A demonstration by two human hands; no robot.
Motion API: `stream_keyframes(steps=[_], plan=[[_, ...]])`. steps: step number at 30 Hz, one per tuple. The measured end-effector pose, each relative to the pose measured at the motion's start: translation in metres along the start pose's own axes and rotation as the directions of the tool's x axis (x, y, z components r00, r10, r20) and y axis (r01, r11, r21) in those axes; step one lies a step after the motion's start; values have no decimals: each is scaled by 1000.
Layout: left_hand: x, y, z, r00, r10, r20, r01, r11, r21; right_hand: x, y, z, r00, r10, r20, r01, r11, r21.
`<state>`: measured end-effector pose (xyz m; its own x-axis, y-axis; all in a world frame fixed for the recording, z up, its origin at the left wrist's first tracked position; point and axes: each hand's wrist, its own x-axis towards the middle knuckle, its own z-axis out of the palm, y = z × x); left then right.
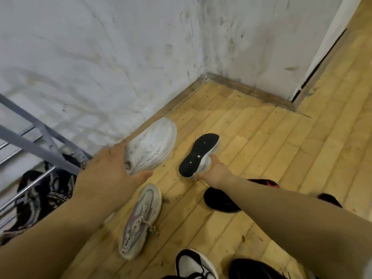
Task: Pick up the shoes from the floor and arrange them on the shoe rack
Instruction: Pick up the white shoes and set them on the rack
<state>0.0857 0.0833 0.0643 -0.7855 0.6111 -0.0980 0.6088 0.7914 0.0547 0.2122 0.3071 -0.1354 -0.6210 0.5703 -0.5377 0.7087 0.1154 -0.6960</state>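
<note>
white shoe (151, 147) in left hand (112, 168)

Left hand (112, 168): sneaker (151, 150) in its grip, sole up. Right hand (214, 172): shoe (198, 156) in its grip, sole up, just right of the sneaker. Rack (38, 146): left of the left hand, pair (42, 196) inside. Floor (261, 137): laced shoe (141, 220) below the left hand; slipper (219, 200) under the right forearm.
</note>
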Motion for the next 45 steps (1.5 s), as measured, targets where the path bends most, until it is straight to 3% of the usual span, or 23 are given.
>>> stream_keyframes(steps=[6,12,14,16,17,19,21,23,27,32,37,42,45], plan=[[8,-37,35,983,-136,119,153,978,-143,74,-12,86,975,220,-39,-206,952,225],[1,-55,45,964,-208,163,245,936,-254,70,-4,87,949,254,-189,-171,914,369],[-4,-58,45,967,-212,144,245,926,-287,45,-1,73,935,167,-312,-104,973,208],[-10,-57,46,962,-231,148,266,918,-294,11,8,63,895,-126,-428,10,965,-262],[-14,-55,48,961,-234,150,270,916,-296,-5,15,62,895,-276,-352,79,872,-483],[-20,-52,55,963,-223,151,259,919,-297,-30,30,64,914,-396,-92,243,714,-657],[-26,-49,63,962,-212,171,255,924,-285,-43,42,70,905,-426,5,332,698,-635],[-32,-44,73,960,-210,188,254,931,-260,-44,49,75,907,-421,-7,332,725,-603],[-38,-42,86,955,-235,178,275,930,-244,-41,47,86,973,-226,51,217,808,-548],[-38,-58,101,950,-263,169,299,921,-249,-23,37,94,992,-114,-50,64,815,-576],[-39,-70,105,951,-271,149,302,917,-261,-15,31,100,989,-96,-109,28,862,-505],[-44,-70,94,955,-278,107,298,904,-306,-44,18,95,955,-246,-163,214,958,-190],[-50,-67,74,952,-300,65,305,896,-322,-76,-7,82,885,-397,-242,385,918,-98]])
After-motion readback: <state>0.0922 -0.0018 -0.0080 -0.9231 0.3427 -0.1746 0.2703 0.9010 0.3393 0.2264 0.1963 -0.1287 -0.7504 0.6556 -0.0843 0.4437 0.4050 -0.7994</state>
